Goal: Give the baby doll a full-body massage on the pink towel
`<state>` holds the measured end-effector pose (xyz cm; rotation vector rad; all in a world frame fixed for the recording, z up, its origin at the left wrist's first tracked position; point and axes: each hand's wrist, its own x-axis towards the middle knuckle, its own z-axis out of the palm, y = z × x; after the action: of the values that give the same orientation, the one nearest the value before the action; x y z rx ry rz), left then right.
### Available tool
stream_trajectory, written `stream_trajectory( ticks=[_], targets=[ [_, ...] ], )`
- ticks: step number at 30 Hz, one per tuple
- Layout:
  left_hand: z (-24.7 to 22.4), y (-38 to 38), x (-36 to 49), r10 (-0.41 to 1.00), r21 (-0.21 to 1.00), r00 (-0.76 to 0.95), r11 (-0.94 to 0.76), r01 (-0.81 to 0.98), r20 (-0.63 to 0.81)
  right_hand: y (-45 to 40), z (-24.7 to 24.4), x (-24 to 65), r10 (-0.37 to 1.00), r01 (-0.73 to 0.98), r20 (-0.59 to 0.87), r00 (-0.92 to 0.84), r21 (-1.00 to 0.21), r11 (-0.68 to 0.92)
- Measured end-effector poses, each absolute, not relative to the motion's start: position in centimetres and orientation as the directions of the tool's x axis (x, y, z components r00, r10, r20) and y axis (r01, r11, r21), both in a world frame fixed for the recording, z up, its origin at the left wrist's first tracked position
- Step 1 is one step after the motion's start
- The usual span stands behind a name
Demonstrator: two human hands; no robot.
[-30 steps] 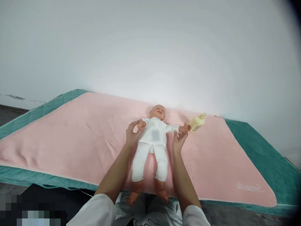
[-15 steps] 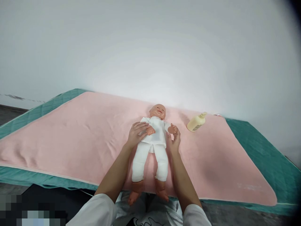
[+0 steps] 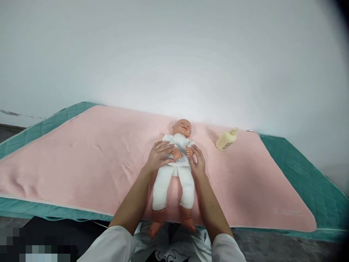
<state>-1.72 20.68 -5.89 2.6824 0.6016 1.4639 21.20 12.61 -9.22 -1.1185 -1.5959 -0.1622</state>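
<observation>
A baby doll (image 3: 181, 149) in a white top and white trousers lies on its back on a pink blanket (image 3: 95, 156), its feet over the near edge. My left hand (image 3: 159, 156) rests against the doll's arm and side at the left, fingers apart. On the other side, my right hand (image 3: 197, 160) touches the doll's other forearm, its fingers curved around the outside of that arm. Both doll hands lie over the belly. Neither of my hands is closed round the doll.
A pale yellow pump bottle (image 3: 227, 139) lies tilted on the blanket to the right of the doll. Under the blanket is a green quilted cover (image 3: 302, 167). A white wall (image 3: 174, 58) rises behind. Something black stands at the lower left.
My right hand has moved inward, and the doll's arm beside it now lies over the belly instead of out to the side. My left hand has shifted only slightly.
</observation>
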Motion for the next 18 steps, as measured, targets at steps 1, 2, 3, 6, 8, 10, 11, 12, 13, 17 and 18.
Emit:
stream_trajectory(
  ticks=[1, 2, 3, 6, 8, 10, 11, 12, 13, 17, 18],
  targets=[
    [-5.8, 20.6, -1.7, 0.334, 0.193, 0.480, -0.928, 0.318, 0.812, 12.6, -9.2, 21.2, 0.570, 0.720, 0.818, 0.075, -0.440, 0.537],
    [-5.7, 20.4, -1.7, 0.317, 0.179, 0.473, -0.932, 0.314, 0.822, 12.5, -9.2, 21.1, 0.574, 0.719, 0.815, 0.078, -0.445, 0.534],
    [-5.6, 20.3, -1.7, 0.298, 0.162, 0.465, -0.937, 0.309, 0.834, 12.4, -9.1, 21.1, 0.577, 0.716, 0.813, 0.082, -0.450, 0.533],
    [-5.3, 19.9, -1.6, 0.245, 0.118, 0.437, -0.948, 0.297, 0.865, 12.1, -9.0, 20.9, 0.585, 0.696, 0.806, 0.087, -0.470, 0.543],
    [-5.2, 19.7, -1.6, 0.234, 0.114, 0.426, -0.951, 0.289, 0.874, 11.8, -8.9, 20.7, 0.610, 0.672, 0.786, 0.101, -0.506, 0.541],
    [-5.1, 19.5, -1.6, 0.234, 0.122, 0.422, -0.953, 0.276, 0.876, 11.5, -8.7, 20.6, 0.648, 0.641, 0.751, 0.127, -0.561, 0.524],
    [-5.1, 19.4, -1.6, 0.234, 0.125, 0.422, -0.955, 0.270, 0.876, 11.3, -8.6, 20.6, 0.667, 0.626, 0.731, 0.140, -0.587, 0.513],
    [-5.1, 19.3, -1.6, 0.234, 0.127, 0.423, -0.955, 0.266, 0.876, 11.0, -8.5, 20.5, 0.683, 0.613, 0.714, 0.151, -0.610, 0.502],
    [-5.1, 19.3, -1.6, 0.236, 0.130, 0.424, -0.956, 0.264, 0.874, 10.8, -8.4, 20.4, 0.695, 0.603, 0.701, 0.162, -0.628, 0.493],
    [-5.1, 19.1, -1.6, 0.264, 0.165, 0.460, -0.956, 0.243, 0.848, 10.0, -8.3, 20.1, 0.716, 0.574, 0.673, 0.184, -0.665, 0.478],
    [-5.1, 19.1, -1.7, 0.271, 0.175, 0.476, -0.956, 0.236, 0.837, 9.8, -8.3, 20.0, 0.721, 0.569, 0.670, 0.177, -0.668, 0.480]
  ],
)
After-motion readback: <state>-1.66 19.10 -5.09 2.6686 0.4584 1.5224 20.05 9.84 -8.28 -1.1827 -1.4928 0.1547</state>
